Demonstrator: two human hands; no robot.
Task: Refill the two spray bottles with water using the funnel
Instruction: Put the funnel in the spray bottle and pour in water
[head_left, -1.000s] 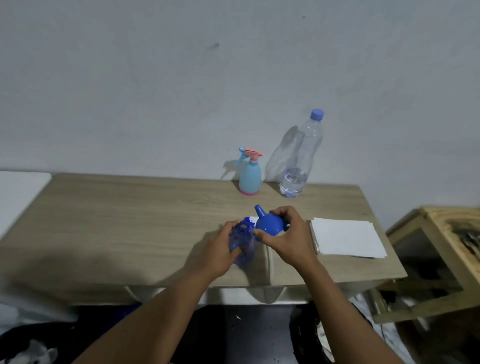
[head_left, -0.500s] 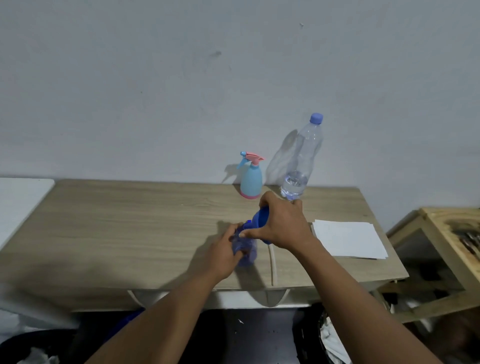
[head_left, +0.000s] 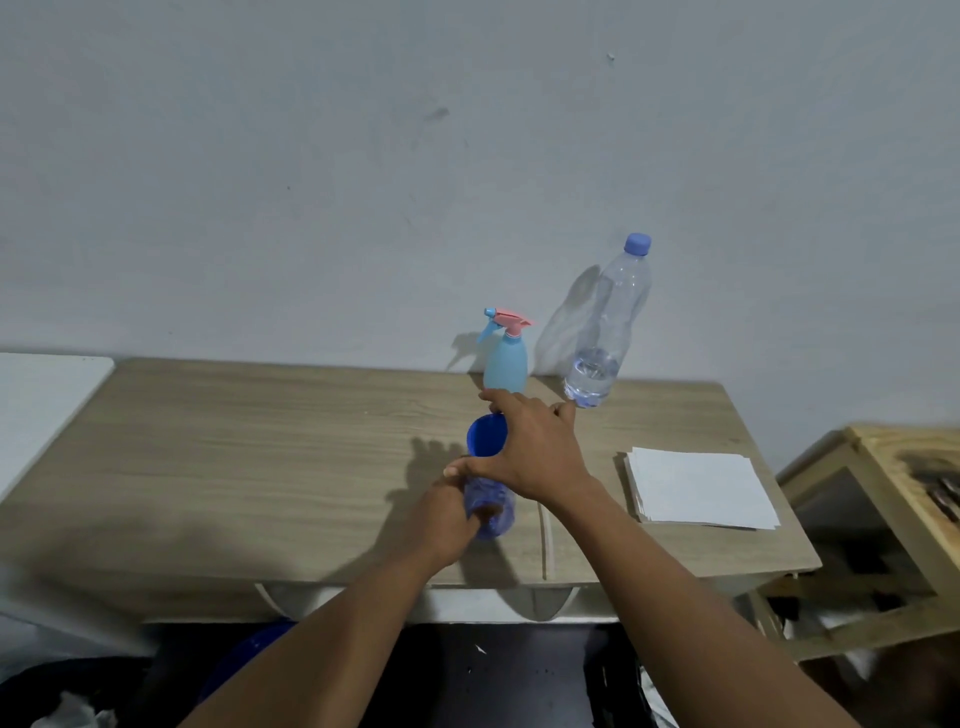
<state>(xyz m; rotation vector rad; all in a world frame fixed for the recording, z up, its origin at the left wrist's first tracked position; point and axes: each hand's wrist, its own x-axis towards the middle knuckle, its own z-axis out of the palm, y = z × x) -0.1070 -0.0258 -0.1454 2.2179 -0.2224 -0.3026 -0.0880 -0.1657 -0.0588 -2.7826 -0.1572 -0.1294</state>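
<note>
A dark blue translucent spray bottle (head_left: 492, 512) without its head stands near the table's front edge, and my left hand (head_left: 441, 514) grips its body. A blue funnel (head_left: 485, 435) sits upright in the bottle's neck, mouth up. My right hand (head_left: 530, 449) holds the funnel by its rim, thumb at the front and fingers over the far side. A light blue spray bottle (head_left: 505, 358) with a pink trigger head stands at the back by the wall. Beside it on the right stands a capped clear water bottle (head_left: 605, 332) with a little water at the bottom.
A stack of white paper sheets (head_left: 698, 486) lies on the wooden table (head_left: 260, 457) to the right of my hands. A wooden frame (head_left: 883, 519) stands past the table's right end. A white surface (head_left: 41, 395) adjoins the left end.
My right hand has turned the funnel from lying spout-up to upright and set it into the blue bottle's neck. My left hand has stayed on the bottle.
</note>
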